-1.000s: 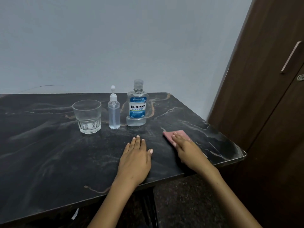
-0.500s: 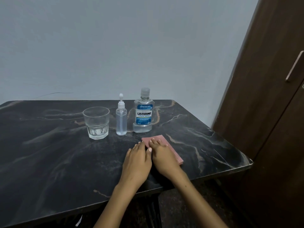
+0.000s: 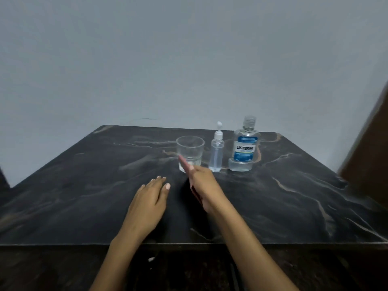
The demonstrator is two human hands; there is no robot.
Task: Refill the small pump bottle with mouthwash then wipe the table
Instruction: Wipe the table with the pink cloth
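Right hand (image 3: 204,190) has swept the pink cloth (image 3: 185,164) from frame right to centre, gripping it below the glass (image 3: 190,153), left hand (image 3: 150,203) flat and open on bench (image 3: 294,196); wiping underway, pump bottle (image 3: 216,153) capped beside mouthwash (image 3: 244,147).

The table (image 3: 283,185) has a dark, stone-look top with pale and tan veins and a smooth, low-sheen finish. The pink cloth (image 3: 184,164) under the right hand (image 3: 204,185) looks thin, soft and matt; motion blur hides its weave. Just beyond the fingertips of that hand, the glass (image 3: 190,151) is clear and glossy with a thick base. Farther right of the grip, the small pump bottle (image 3: 216,154) is clear smooth plastic with a white plastic pump. The mouthwash bottle (image 3: 244,147) is clear glossy plastic with a ribbed clear cap and a blue printed label. The wall (image 3: 189,59) is matt and painted.
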